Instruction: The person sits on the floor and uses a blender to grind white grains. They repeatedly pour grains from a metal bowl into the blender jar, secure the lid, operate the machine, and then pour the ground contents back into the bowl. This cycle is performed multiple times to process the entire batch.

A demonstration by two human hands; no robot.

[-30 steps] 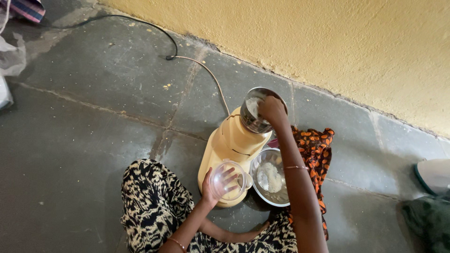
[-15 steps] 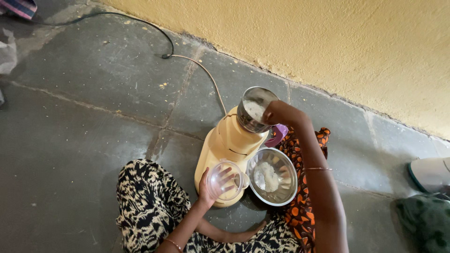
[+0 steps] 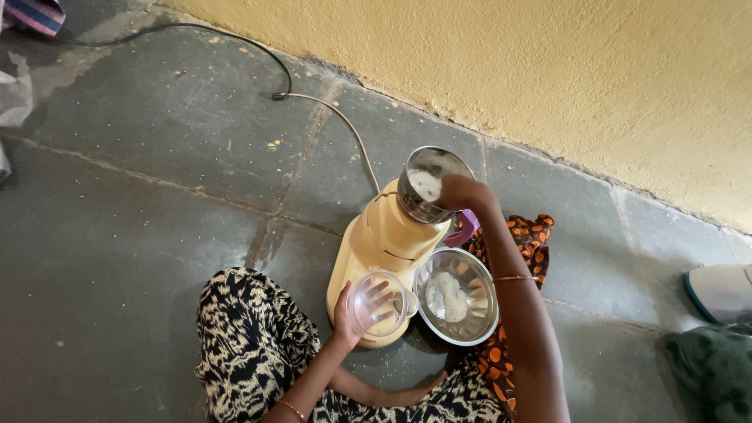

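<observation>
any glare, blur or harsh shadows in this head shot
Head view: soft, even daylight, no hard shadows on the floor. The steel bowl shows mild bright reflections on its rim; the clear lid in the left hand has slight sheen. The right hand at the jar looks a little soft. Wide-angle tilt skews the wall.

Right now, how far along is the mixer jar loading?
Done: the steel jar sits on the cream mixer base with white stuff already inside. In hand: the right hand is at the jar's rim; the left hand holds the clear lid, off the jar. Left: white stuff remains in the steel bowl, and the lid is not on.
</observation>
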